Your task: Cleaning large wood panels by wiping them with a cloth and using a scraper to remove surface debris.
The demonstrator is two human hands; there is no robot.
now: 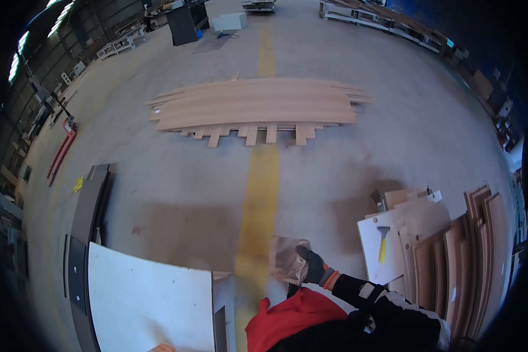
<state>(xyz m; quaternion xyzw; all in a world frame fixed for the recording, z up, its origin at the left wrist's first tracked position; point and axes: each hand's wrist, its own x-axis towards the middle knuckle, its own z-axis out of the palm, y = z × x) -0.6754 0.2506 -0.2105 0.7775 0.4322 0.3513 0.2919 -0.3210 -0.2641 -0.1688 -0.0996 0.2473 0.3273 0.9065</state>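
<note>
My right hand (315, 267), in a dark grey glove with an orange cuff, is closed on the edge of a brown, crumpled plastic bag (287, 258). The bag hangs above the floor's yellow stripe; what is in it I cannot make out. At the lower edge, over a white panel (152, 293), a small orange-tan patch seems to be part of my left hand (163, 347); its fingers are not clear. Red cloth (293, 317) lies against my body, below the bag. Right of my right arm, a scraper with a yellow handle (382, 249) rests on a white board.
Ahead on the floor lies a wide stack of wood-coloured boards (255, 105) with uneven ends. Brown panels (452, 264) stand in a row at the right. Dark long boards (88, 205) lie beside the white panel. A red pallet jack (63, 146) stands far left.
</note>
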